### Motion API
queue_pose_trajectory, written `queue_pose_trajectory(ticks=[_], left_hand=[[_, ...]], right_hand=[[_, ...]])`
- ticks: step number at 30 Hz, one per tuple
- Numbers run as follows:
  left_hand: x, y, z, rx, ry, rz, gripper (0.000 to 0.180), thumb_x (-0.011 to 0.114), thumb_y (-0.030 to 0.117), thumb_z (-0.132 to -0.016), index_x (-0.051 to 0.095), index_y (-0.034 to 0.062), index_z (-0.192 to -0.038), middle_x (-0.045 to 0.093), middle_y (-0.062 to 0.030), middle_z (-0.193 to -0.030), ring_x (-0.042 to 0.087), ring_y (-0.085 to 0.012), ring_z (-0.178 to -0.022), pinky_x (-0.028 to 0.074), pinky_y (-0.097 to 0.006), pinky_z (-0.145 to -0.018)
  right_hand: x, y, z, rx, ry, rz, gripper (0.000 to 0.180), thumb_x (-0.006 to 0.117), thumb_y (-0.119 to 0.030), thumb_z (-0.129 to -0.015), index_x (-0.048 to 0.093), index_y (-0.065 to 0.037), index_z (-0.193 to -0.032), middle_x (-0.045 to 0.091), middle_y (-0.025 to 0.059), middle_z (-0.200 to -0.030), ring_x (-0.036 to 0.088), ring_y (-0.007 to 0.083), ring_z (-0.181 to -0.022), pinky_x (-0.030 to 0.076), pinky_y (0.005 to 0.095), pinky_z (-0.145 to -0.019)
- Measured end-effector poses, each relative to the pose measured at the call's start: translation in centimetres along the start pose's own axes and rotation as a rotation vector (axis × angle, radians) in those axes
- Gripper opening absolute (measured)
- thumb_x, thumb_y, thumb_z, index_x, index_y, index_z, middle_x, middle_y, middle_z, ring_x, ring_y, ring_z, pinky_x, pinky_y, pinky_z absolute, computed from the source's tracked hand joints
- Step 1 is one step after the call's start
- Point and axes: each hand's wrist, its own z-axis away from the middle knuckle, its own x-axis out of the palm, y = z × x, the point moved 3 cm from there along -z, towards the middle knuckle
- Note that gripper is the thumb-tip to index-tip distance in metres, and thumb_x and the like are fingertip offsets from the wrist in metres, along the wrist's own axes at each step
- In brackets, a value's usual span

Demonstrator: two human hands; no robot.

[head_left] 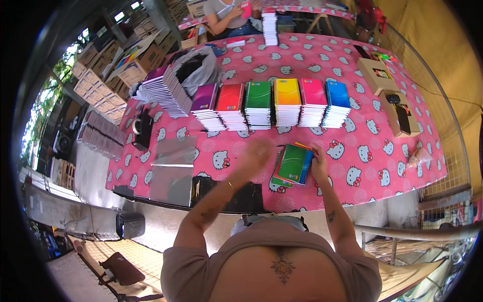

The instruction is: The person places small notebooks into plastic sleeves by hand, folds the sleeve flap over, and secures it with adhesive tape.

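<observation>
Lying just below frame centre on the pink table [362,166]: a small pile of notebooks [293,164], green cover on top, spiral edge to the left, yellow and red edges peeking out at the upper right. Right hand [319,162] pressed against the pile's right edge, fingers curled round it, thumb side up, gripping the covers. Left hand [256,152] raised left of the pile, blurred by motion, apart from the notebooks; how far open cannot be told, and nothing seen in it.

Above the pile, across the middle of the frame, a row of six notebook stacks: purple stack [206,106], red stack [230,105], green stack [258,104], yellow stack [287,101], pink stack [313,101], blue stack [336,103], standing side by side, nearly touching. Left of the row, a slanted, fanned stack of white-edged notebooks [166,90], with a grey bag [193,68] behind it. Lower left of the table, clear plastic sleeves [173,168]; above them a black tape dispenser [142,128]. At the right edge, two open cardboard boxes [390,95] holding dark items. At the top of the frame, a tall white stack [269,26] and another person [229,15] seated behind the table. Cardboard cartons [100,75] piled at upper left.
</observation>
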Motion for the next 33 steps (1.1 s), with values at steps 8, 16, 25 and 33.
queue_pose_trajectory(ticks=[8, 16, 25, 33], left_hand=[[-13.8, -21.1, -3.8, -0.942, -0.009, -0.469, 0.076, 0.069, 0.058, -0.078, 0.063, -0.0057, -0.118, 0.055, -0.0305, -0.123, 0.053, -0.0470, -0.113, 0.045, -0.051, -0.098], [-11.5, -19.8, -7.4, -0.637, -0.361, -0.643, 0.063, 0.066, 0.040, -0.080, 0.061, -0.0085, -0.120, 0.064, -0.0286, -0.108, 0.060, -0.0427, -0.106, 0.052, -0.049, -0.089], [-11.2, -21.2, -5.7, -0.260, -0.292, -0.865, 0.026, 0.053, 0.010, -0.092, 0.054, 0.0036, -0.117, 0.068, -0.0214, -0.086, 0.071, -0.0336, -0.066, 0.058, -0.043, -0.055], [-8.8, 1.1, -9.0, -0.101, -0.153, -0.387, 0.080, 0.060, 0.009, -0.085, 0.026, 0.0127, -0.156, 0.061, -0.0132, -0.080, 0.064, -0.0252, -0.055, 0.053, -0.039, -0.047]], right_hand=[[1.4, -1.3, 1.1, 0.245, 0.225, -0.125, 0.036, 0.058, 0.002, -0.092, 0.053, 0.002, -0.127, 0.060, 0.0148, -0.121, 0.060, 0.0223, -0.113, 0.048, 0.0336, -0.098], [1.5, 0.9, 1.8, 0.240, 0.154, -0.122, 0.037, 0.062, 0.002, -0.089, 0.053, 0.005, -0.125, 0.060, 0.0159, -0.120, 0.063, 0.0212, -0.107, 0.050, 0.0315, -0.094], [2.1, -1.4, 2.8, 0.471, 0.195, -0.431, 0.053, 0.062, -0.006, -0.091, 0.040, 0.003, -0.139, 0.056, 0.0169, -0.131, 0.055, 0.0227, -0.120, 0.044, 0.0340, -0.102], [1.8, -2.9, 3.0, 0.590, 0.119, -0.620, 0.057, 0.062, -0.008, -0.092, 0.038, 0.003, -0.143, 0.055, 0.0159, -0.135, 0.055, 0.0227, -0.120, 0.044, 0.0335, -0.102]])
